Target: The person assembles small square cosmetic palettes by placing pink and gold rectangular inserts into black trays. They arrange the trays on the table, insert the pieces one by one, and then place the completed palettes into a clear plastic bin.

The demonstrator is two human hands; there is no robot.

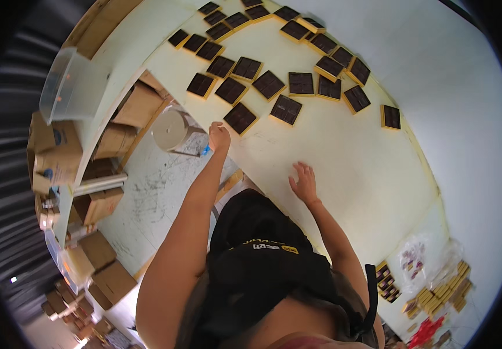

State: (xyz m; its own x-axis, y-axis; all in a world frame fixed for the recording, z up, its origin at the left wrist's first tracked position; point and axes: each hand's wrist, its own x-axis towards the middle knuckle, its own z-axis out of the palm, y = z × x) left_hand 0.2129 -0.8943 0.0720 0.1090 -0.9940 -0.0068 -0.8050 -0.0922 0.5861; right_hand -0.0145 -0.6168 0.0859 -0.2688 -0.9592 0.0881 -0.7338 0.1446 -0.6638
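My left hand [220, 137] is at the near left edge of the white table, its fingers curled closed. Whatever it may hold is hidden. Just beyond it lies the nearest of several shallow square boxes, a dark box with yellow sides [240, 118] and a divided inside. To the right, my right hand [305, 185] is over the bare table top [344, 168], fingers apart and holding nothing. Another divided box [286, 109] sits farther off, ahead of this hand. More of the same boxes spread across the far part of the table.
A beige round stool [169, 129] stands left of the table. Cardboard boxes [137, 104] fill the shelves at left, with a clear plastic bin [67, 87] above. Stacked yellow pieces [446, 288], plastic bags [412, 256] and a red item [425, 333] lie at lower right.
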